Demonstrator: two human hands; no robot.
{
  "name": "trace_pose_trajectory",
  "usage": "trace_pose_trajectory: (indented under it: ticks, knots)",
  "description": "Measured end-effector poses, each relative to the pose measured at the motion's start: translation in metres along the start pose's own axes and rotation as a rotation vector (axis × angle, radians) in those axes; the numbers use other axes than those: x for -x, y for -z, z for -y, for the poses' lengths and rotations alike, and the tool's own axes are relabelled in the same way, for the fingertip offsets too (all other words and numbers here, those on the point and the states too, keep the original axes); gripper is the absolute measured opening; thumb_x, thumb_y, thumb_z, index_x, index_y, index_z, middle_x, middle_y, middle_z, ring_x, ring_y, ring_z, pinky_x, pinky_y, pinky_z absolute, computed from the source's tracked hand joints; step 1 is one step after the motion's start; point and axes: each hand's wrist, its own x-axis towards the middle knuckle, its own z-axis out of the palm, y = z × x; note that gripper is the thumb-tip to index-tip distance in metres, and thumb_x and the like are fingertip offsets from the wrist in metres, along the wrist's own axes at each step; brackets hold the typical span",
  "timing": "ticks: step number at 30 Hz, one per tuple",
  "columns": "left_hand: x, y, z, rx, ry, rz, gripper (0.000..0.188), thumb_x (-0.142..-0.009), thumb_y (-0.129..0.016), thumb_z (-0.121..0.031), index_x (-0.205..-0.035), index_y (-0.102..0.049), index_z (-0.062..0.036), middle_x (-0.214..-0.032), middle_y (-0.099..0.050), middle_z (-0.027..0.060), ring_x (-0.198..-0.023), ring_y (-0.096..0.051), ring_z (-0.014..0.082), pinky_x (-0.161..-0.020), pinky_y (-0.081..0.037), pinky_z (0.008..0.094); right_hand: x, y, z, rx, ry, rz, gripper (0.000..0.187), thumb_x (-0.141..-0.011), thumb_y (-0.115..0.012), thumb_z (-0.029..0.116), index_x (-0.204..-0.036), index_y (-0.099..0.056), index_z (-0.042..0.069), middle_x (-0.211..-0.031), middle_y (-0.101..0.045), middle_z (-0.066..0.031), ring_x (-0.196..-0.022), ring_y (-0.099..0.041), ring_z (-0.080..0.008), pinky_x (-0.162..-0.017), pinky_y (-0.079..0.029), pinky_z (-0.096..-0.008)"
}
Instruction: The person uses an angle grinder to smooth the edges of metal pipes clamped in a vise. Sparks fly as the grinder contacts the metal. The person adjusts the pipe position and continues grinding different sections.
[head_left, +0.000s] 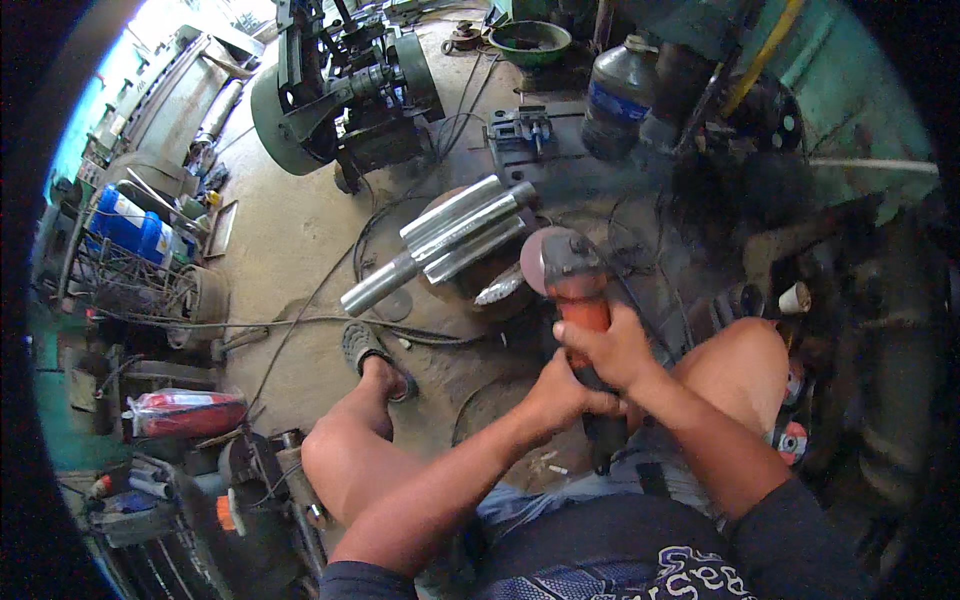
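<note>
An orange and black angle grinder [583,318] is held in both my hands in front of my lap. My left hand [568,395] wraps round the rear of its body, and my right hand [620,350] grips it farther forward. A pinkish round disc [540,258] sits at its head, close to a shiny grooved metal shaft [465,232]. That shaft lies slanted, its thinner end pointing lower left, on a round brown support that it mostly hides. Whether the disc touches the metal, I cannot tell. Beside it is a crumpled silvery piece [500,288].
Cables [410,330] run across the floor around my sandalled foot. A dark machine with wheels [350,100] stands far left of centre. Behind the shaft are a machine vise [525,132], a large plastic jug [615,95] and a green basin [530,42]. Blue buckets [130,225] stand at left.
</note>
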Motion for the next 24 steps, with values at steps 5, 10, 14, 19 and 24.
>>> trace_pose_trajectory:
  ticks: [5,10,14,19,24]
  knots:
    - [-0.022,0.004,0.014,0.083,0.034,-0.077,0.090,-0.057,-0.092,-0.007,-0.133,-0.046,0.0071,-0.115,-0.068,0.0156,-0.102,-0.070,0.0266,-0.086,-0.058,0.0398,-0.015,-0.008,-0.004,0.043,0.029,-0.003,0.059,-0.082,-0.087,0.044,-0.110,-0.064,-0.002,-0.097,-0.071,-0.0141,-0.087,-0.068,-0.0214,-0.078,-0.056,-0.0387]
    - [-0.042,0.003,0.012,-0.046,0.157,-0.224,0.094,-0.054,-0.094,-0.011,-0.130,-0.043,0.0097,-0.116,-0.066,0.0205,-0.103,-0.070,0.0302,-0.088,-0.058,0.0408,-0.033,0.005,0.001,0.028,-0.015,0.032,0.057,-0.099,-0.066,0.051,-0.117,-0.062,-0.004,-0.101,-0.069,-0.0145,-0.093,-0.065,-0.0212,-0.084,-0.053,-0.0378]
    - [-0.046,0.007,0.017,-0.050,0.075,-0.206,0.095,-0.055,-0.095,-0.012,-0.131,-0.042,0.0102,-0.117,-0.066,0.0216,-0.109,-0.068,0.0340,-0.095,-0.055,0.0412,-0.037,0.005,-0.003,0.077,0.042,0.078,0.062,-0.101,-0.060,0.055,-0.118,-0.061,-0.005,-0.101,-0.069,-0.0152,-0.093,-0.065,-0.0222,-0.085,-0.052,-0.0381]
    - [-0.045,0.007,0.030,-0.067,0.111,-0.261,0.094,-0.054,-0.095,-0.012,-0.130,-0.044,0.0097,-0.118,-0.066,0.0226,-0.113,-0.067,0.0350,-0.098,-0.053,0.0408,-0.039,-0.002,-0.009,0.057,0.046,0.114,0.066,-0.101,-0.057,0.057,-0.120,-0.059,-0.006,-0.099,-0.068,-0.0166,-0.092,-0.064,-0.0231,-0.085,-0.052,-0.0392]
    - [-0.046,0.008,0.036,-0.049,0.101,-0.312,0.085,-0.056,-0.093,-0.011,-0.128,-0.050,0.0037,-0.115,-0.068,0.0147,-0.108,-0.067,0.0293,-0.096,-0.054,0.0396,-0.044,-0.005,-0.008,0.105,0.058,0.126,0.070,-0.100,-0.057,0.061,-0.120,-0.059,-0.005,-0.103,-0.070,-0.0207,-0.096,-0.068,-0.0303,-0.086,-0.052,-0.0424]
